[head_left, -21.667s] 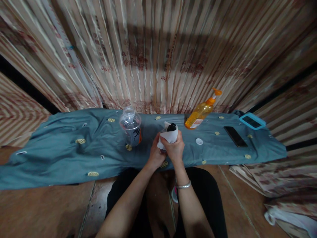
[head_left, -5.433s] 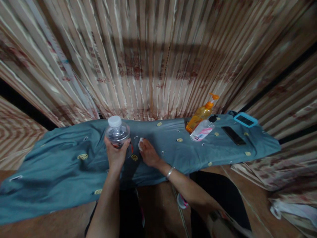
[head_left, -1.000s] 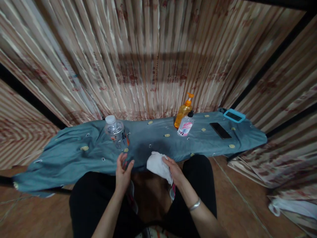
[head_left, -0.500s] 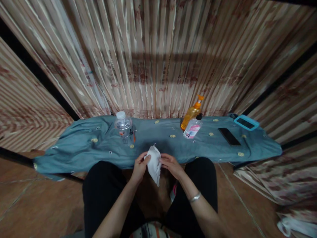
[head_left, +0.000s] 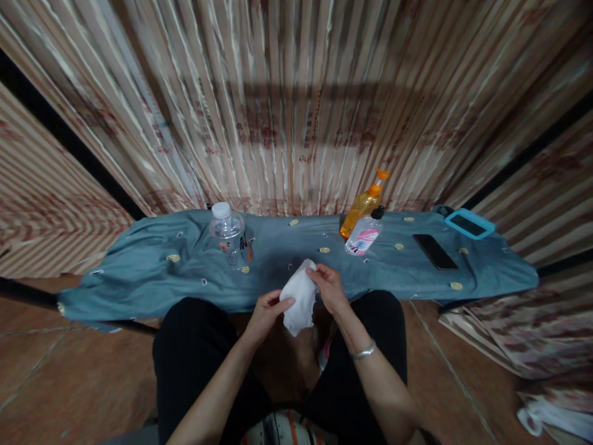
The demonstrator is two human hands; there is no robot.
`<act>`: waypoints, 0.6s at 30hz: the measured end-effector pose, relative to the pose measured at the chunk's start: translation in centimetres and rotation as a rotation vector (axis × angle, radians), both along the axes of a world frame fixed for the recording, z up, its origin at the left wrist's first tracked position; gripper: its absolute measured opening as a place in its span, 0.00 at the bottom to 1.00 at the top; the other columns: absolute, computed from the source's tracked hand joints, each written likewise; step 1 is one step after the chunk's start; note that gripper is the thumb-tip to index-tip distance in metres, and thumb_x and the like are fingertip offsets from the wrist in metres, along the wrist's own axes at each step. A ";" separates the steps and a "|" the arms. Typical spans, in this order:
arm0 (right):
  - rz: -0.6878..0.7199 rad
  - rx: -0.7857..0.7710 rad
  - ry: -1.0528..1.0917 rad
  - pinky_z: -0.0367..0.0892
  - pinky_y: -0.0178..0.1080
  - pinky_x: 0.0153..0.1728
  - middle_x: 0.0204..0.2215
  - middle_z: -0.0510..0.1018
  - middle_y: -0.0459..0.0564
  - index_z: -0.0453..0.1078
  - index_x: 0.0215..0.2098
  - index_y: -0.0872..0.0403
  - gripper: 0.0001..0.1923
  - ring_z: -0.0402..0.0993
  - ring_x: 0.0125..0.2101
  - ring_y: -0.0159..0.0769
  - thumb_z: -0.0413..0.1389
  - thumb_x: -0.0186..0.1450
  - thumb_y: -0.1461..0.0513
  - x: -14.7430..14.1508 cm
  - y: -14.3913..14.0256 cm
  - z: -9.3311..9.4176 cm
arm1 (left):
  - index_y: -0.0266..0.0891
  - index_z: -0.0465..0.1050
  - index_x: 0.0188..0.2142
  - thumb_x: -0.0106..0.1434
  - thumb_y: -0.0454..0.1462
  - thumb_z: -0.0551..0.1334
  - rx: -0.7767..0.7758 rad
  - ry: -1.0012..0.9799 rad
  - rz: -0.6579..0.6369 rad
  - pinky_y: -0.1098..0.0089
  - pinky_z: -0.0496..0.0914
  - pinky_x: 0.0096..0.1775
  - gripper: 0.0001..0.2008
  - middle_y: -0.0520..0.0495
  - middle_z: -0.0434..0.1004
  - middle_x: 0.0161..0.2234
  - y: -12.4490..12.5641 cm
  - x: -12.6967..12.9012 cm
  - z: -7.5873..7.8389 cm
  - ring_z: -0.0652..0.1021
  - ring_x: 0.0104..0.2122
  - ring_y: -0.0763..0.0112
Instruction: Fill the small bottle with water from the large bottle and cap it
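Both my hands hold a white cloth (head_left: 299,298) in front of me, just over the near edge of the low surface covered by a blue-grey sheet (head_left: 139,278). My left hand (head_left: 267,309) grips the cloth's lower left side. My right hand (head_left: 330,285) pinches its upper right corner; a silver bracelet sits on that wrist. A clear plastic water bottle (head_left: 228,233) with a white cap stands on the sheet to the left of my hands.
An orange pump bottle (head_left: 364,206) and a small clear bottle with a pink label (head_left: 363,233) stand at the back right. A black phone (head_left: 434,251) and a blue-framed device (head_left: 470,223) lie further right. Striped curtains hang behind. Bedding lies on the floor at the right.
My left hand came across and took hold of the cloth beside my right hand. Together they lifted it slightly toward the sheet's edge and spread it between them.
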State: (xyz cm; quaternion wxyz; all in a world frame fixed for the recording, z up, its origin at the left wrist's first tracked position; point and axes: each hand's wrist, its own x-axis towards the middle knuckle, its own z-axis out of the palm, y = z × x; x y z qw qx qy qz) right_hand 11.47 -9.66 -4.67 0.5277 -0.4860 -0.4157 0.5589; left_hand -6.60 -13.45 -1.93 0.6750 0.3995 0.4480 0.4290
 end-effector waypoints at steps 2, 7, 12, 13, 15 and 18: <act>-0.035 0.014 -0.016 0.70 0.33 0.30 0.33 0.73 0.44 0.70 0.41 0.57 0.15 0.70 0.29 0.26 0.57 0.68 0.53 0.3 0.3 0.2 | 0.35 0.79 0.25 0.41 0.46 0.77 0.090 0.058 -0.021 0.73 0.70 0.36 0.18 0.49 0.79 0.29 0.0 0.1 -0.3 0.76 0.31 0.71; -0.115 0.043 -0.084 0.71 0.35 0.31 0.35 0.74 0.46 0.70 0.43 0.57 0.16 0.71 0.31 0.27 0.56 0.68 0.52 1.3 2.0 0.7 | 0.36 0.76 0.27 0.49 0.51 0.72 0.186 0.156 0.003 0.75 0.66 0.29 0.20 0.54 0.74 0.23 2.5 -0.7 -1.1 0.72 0.25 0.75; -0.197 0.065 -0.219 0.74 0.40 0.38 0.42 0.75 0.49 0.69 0.49 0.56 0.18 0.74 0.37 0.32 0.56 0.69 0.51 2.6 5.3 0.6 | 0.39 0.75 0.39 0.59 0.49 0.65 0.512 0.483 0.154 0.65 0.75 0.40 0.16 0.49 0.79 0.33 8.5 -1.5 -0.6 0.79 0.35 0.65; -0.217 0.065 -0.259 0.74 0.41 0.40 0.44 0.75 0.50 0.69 0.51 0.56 0.19 0.74 0.39 0.33 0.56 0.68 0.52 2.9 5.6 0.5 | 0.40 0.74 0.44 0.60 0.46 0.64 0.605 0.590 0.229 0.60 0.74 0.49 0.16 0.45 0.80 0.41 9.6 -1.4 -0.6 0.80 0.44 0.60; -0.252 0.064 -0.343 0.74 0.45 0.44 0.47 0.74 0.52 0.67 0.54 0.55 0.20 0.74 0.43 0.35 0.57 0.68 0.53 3.9 5.7 0.0 | 0.38 0.71 0.51 0.62 0.42 0.62 0.777 0.779 0.292 0.50 0.66 0.62 0.19 0.38 0.76 0.54 11.0 -0.9 -1.2 0.72 0.59 0.53; -0.247 0.059 -0.461 0.73 0.47 0.47 0.49 0.74 0.52 0.68 0.54 0.54 0.20 0.74 0.45 0.36 0.57 0.68 0.53 6.5 4.0 -0.8 | 0.38 0.70 0.55 0.67 0.37 0.55 0.929 0.893 0.076 0.50 0.65 0.64 0.18 0.38 0.72 0.59 11.7 0.0 -3.1 0.70 0.62 0.56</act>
